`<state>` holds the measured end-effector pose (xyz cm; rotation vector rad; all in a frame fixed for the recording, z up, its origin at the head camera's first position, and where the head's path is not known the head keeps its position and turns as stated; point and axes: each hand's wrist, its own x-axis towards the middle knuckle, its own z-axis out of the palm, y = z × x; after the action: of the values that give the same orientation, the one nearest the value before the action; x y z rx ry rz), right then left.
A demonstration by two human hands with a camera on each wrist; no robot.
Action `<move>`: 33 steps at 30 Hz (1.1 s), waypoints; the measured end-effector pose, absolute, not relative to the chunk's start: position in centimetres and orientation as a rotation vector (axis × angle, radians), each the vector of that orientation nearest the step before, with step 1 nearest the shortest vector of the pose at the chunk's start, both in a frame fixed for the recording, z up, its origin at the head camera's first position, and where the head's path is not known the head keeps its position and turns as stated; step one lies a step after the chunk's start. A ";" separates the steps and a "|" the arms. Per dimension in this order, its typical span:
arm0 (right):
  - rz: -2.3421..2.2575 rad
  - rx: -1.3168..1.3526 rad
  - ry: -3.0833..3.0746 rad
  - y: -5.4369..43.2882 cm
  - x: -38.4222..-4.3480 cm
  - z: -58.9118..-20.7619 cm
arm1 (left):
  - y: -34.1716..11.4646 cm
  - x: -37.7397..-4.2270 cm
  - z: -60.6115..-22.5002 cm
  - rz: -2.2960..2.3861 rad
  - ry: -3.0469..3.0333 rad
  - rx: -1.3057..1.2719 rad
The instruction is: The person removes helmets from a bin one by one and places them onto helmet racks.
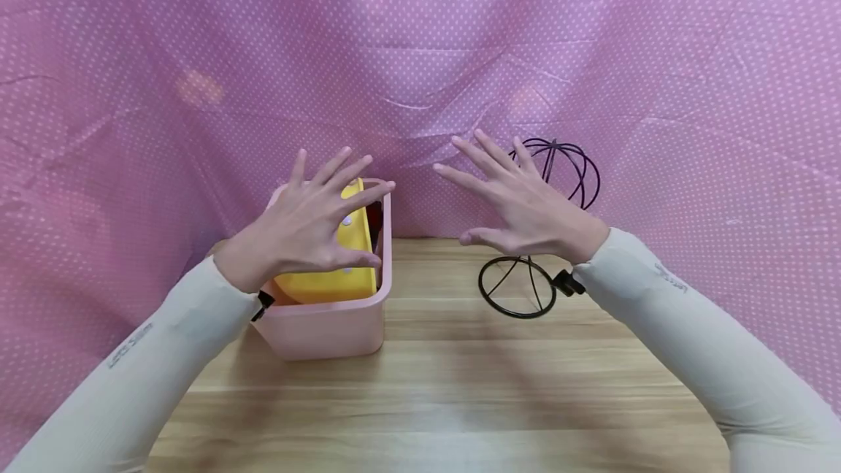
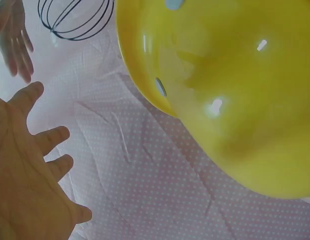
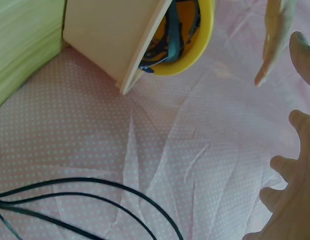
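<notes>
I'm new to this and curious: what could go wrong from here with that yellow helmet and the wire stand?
The yellow helmet sits tilted in the pink bin, so it might catch on the rim if lifted out. The dark straps inside it could snag a finger. The wire stand looks thin, and the right hand overlaps it in the head view, so a careless sweep might tip it.
</notes>
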<state>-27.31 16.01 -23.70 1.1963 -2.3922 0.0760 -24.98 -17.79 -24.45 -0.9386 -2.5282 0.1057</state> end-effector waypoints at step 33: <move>0.575 1.309 -2.531 9.2 -29.6 -26.2 | -25.2 -23.6 -27.5 -0.200 -2.697 -0.633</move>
<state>-29.61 9.18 -26.22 1.3088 -2.5310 0.5753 -23.61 -25.24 -27.47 -0.6327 -2.6969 -0.2000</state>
